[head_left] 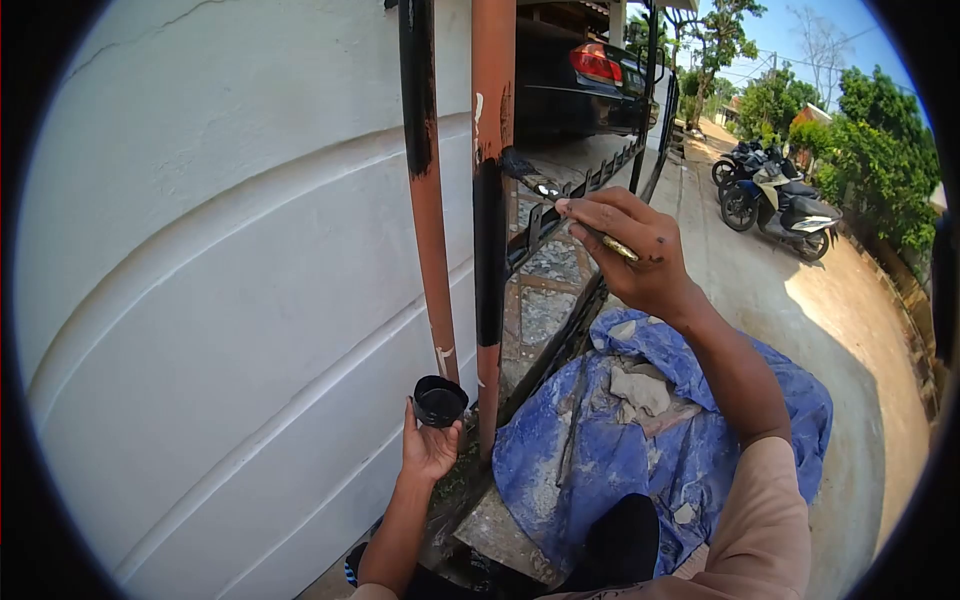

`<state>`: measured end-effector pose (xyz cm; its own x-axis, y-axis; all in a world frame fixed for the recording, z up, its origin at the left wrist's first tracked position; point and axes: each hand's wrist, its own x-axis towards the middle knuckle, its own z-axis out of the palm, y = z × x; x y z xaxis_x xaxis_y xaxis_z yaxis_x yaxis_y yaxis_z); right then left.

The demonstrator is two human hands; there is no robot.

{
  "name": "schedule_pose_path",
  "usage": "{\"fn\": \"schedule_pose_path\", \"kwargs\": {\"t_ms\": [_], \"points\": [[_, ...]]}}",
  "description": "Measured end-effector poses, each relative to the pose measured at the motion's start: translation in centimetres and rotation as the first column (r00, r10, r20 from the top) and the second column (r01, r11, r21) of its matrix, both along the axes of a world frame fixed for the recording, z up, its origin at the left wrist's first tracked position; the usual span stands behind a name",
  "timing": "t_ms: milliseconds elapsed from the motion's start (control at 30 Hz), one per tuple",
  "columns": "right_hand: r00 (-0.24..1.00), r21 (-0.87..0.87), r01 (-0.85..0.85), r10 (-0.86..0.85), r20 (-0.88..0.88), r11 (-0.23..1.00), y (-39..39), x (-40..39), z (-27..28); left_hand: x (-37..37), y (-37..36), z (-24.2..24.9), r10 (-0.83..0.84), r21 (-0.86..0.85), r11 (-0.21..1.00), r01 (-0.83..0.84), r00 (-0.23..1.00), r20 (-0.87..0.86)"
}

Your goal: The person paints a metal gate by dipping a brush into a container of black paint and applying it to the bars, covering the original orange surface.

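My right hand point(630, 245) is closed round the handle of a paintbrush point(545, 188). The dark bristles touch the right-hand post point(493, 110), which is orange-brown at the top, black along its middle and orange-brown again low down. Beside it stands the left-hand post point(425, 220), black above and orange-brown below. Low in front of the posts, my left hand point(432, 450) holds up a small black cup point(440, 401) with dark insides. Dark spots mark the back of my right hand.
A white wall point(250, 280) fills the left side. Below my right arm lies a blue tarp point(540, 450) with rubble on it. Behind the posts are a metal gate point(600, 175) and a dark car point(560, 95). Motorbikes point(775, 205) stand along the path.
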<state>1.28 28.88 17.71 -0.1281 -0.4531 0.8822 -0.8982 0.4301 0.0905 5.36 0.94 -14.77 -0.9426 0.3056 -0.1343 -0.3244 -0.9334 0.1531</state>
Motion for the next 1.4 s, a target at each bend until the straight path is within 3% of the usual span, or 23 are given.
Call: {"fn": "schedule_pose_path", "kwargs": {"t_ms": [100, 167, 233, 400, 533, 633, 767, 800, 933, 1033, 1133, 1233, 1400], "points": [[0.993, -0.067, 0.028, -0.02, 0.117, 0.997, 1.5, 2.2, -2.2, 0.5, 0.2, 0.0, -0.045, 0.037, 0.998, 0.045, 0.999, -0.011], [0.941, -0.271, 0.0, 0.092, 0.326, 0.962, 3.0, 3.4, -3.8, 0.9, 0.5, 0.6, -0.074, 0.031, 0.997, 0.074, 0.997, -0.011], [0.908, -0.352, -0.045, 0.185, 0.375, 0.935, 4.4, 4.2, -4.7, 1.3, 1.5, 1.9, -0.087, 0.027, 0.996, 0.087, 0.996, -0.006], [0.801, -0.456, 0.043, 0.242, 0.548, 0.889, 4.5, 6.7, -5.6, 2.4, 4.3, 4.5, -0.133, 0.077, 0.988, 0.134, 0.991, -0.028], [0.712, -0.39, 0.017, 0.262, 0.651, 0.921, 3.8, 7.1, -4.9, 2.7, 6.6, 6.1, -0.144, 0.149, 0.976, 0.16, 0.983, -0.112], [0.715, -0.158, -0.029, 0.131, 0.687, 0.987, 3.0, 6.4, -4.1, 2.5, 8.4, 7.2, -0.155, 0.178, 0.967, 0.182, 0.976, -0.156], [0.614, -0.176, -0.1, 0.2, 0.764, 0.979, 1.4, 5.3, -5.2, 2.4, 10.3, 8.6, -0.151, 0.181, 0.965, 0.192, 0.964, -0.219], [0.649, -0.053, -0.065, 0.083, 0.756, 0.996, 1.5, 5.2, -5.1, 2.5, 10.6, 8.8, -0.147, 0.177, 0.966, 0.19, 0.962, -0.228], [0.691, 0.12, -0.07, -0.039, 0.721, 0.99, 1.6, 5.4, -5.1, 2.7, 11.1, 9.9, -0.135, 0.169, 0.968, 0.184, 0.955, -0.264], [0.572, -0.078, -0.065, 0.101, 0.814, 0.995, 2.2, 6.0, -4.2, 2.8, 11.5, 10.9, -0.131, 0.16, 0.97, 0.181, 0.951, -0.279], [0.496, -0.164, -0.104, 0.194, 0.847, 0.981, 2.8, 6.5, -2.6, 2.7, 11.6, 12.7, -0.126, 0.137, 0.976, 0.171, 0.95, -0.287], [0.53, -0.336, -0.137, 0.356, 0.77, 0.932, 3.6, 7.0, -0.8, 2.2, 12.0, 15.6, -0.094, 0.137, 0.98, 0.144, 0.942, -0.322], [0.668, -0.36, -0.148, 0.362, 0.65, 0.921, 4.3, 6.0, 3.1, 0.7, 12.6, 22.1, -0.032, 0.135, 0.986, 0.096, 0.91, -0.412]]}}
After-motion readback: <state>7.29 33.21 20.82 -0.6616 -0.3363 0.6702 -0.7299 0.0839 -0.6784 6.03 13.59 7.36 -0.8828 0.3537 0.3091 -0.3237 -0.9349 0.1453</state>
